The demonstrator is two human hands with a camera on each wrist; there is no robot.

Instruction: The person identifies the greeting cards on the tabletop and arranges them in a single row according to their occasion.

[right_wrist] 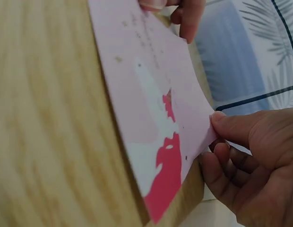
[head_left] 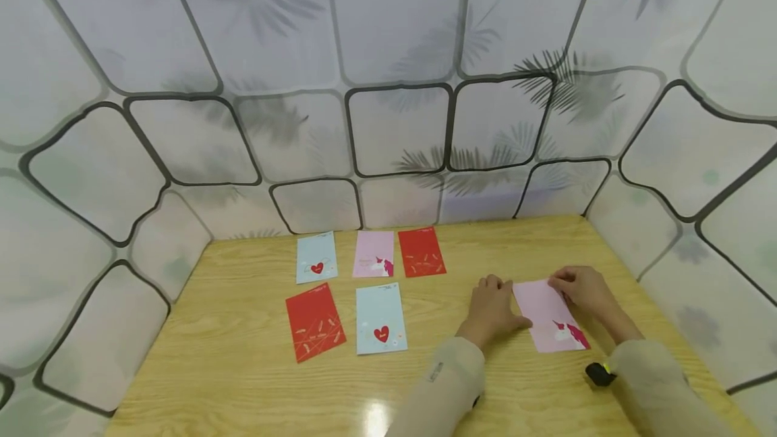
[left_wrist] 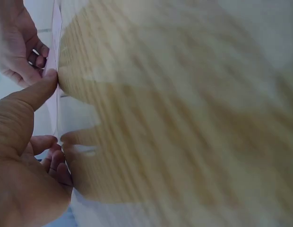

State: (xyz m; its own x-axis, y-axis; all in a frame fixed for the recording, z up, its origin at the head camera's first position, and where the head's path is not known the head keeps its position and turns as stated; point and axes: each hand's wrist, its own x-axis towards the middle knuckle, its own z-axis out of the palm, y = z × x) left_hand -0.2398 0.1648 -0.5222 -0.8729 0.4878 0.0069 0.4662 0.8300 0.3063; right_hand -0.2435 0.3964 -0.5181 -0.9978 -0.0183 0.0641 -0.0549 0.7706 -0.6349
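Note:
A pink card (head_left: 546, 315) with a white unicorn and magenta mane lies at the right of the table. My right hand (head_left: 585, 292) pinches its upper right corner between thumb and fingers, and the card bends up there in the right wrist view, where the right thumb (right_wrist: 236, 127) lies on top. At the card's left edge is my left hand (head_left: 493, 309). In the left wrist view its thumb (left_wrist: 40, 92) touches the edge, while the other fingers (left_wrist: 56, 165) rest at the tabletop near the upper left corner.
Left of my hands lie two rows of cards. At the back are a light blue heart card (head_left: 316, 257), a pink unicorn card (head_left: 373, 253) and a red card (head_left: 421, 251). In front lie a red card (head_left: 315, 322) and a blue heart card (head_left: 381, 317). Patterned curtains (head_left: 400, 127) surround the wooden table (head_left: 243, 383).

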